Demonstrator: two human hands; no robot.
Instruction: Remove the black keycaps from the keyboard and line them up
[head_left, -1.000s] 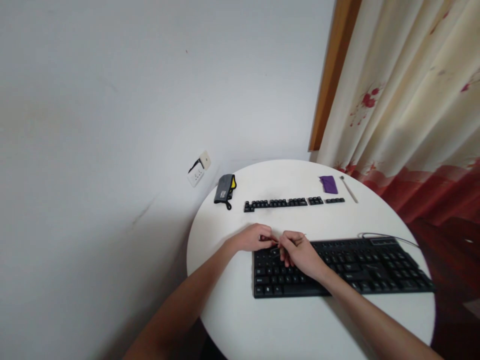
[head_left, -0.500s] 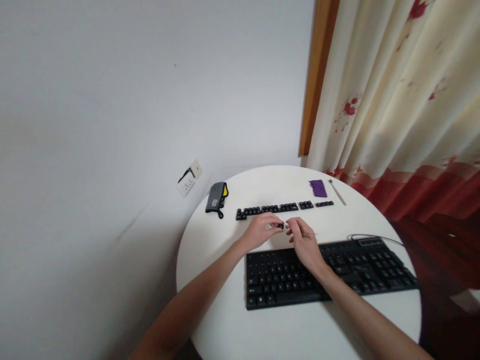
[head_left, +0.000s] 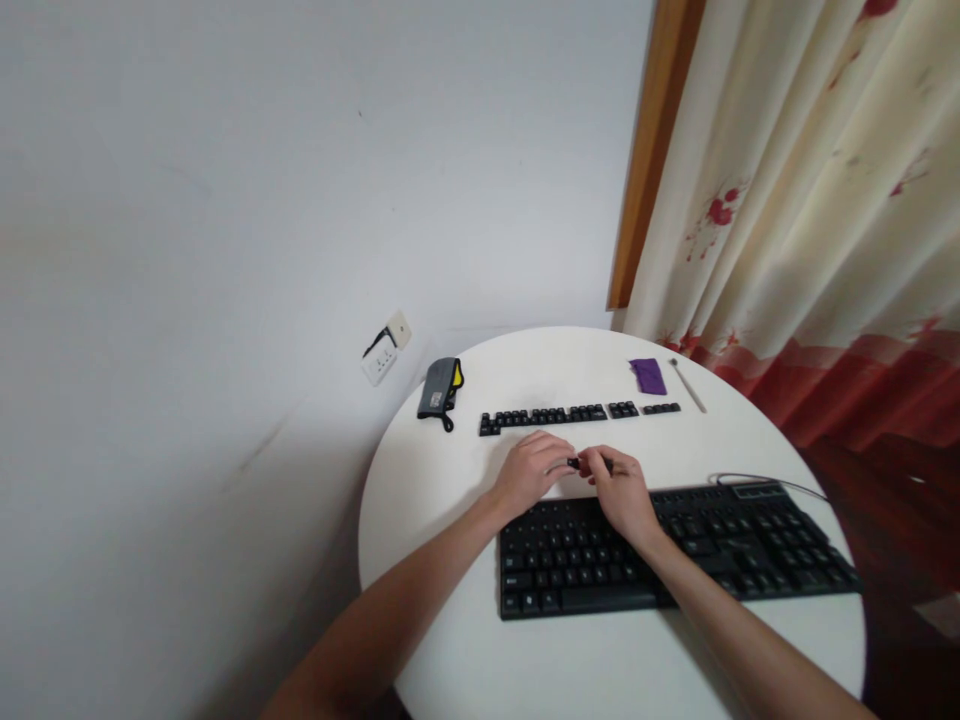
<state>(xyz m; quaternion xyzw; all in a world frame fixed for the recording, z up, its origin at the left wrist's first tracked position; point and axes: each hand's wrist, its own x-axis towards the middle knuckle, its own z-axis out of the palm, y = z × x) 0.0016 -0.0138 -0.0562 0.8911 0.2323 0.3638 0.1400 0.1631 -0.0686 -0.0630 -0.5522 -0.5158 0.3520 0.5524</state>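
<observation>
Above the far edge of the black keyboard (head_left: 607, 598), my two hands meet. My left hand (head_left: 534, 468) pinches a small black keycap (head_left: 574, 463) between thumb and fingers. Close against it, my right hand (head_left: 619, 490) has its fingers closed, and a small dark piece shows among them; its kind is too small to tell. Part of the keyboard lies under my right hand and forearm. Beyond my hands, loose black keycaps (head_left: 551, 416) lie in a row on the white round table (head_left: 450, 500).
A grey pouch (head_left: 436, 388) with yellow inside lies at the table's far left. At the back right are a purple cloth (head_left: 649, 377) and a thin stick-like tool (head_left: 688, 386). The keyboard's cable (head_left: 772, 478) curves off to the right. Wall and curtain (head_left: 787, 200) border the table.
My right hand has closed in on the keycap in my left hand, and its fingers have curled together. A dark piece now shows in the right hand. The view has shifted slightly.
</observation>
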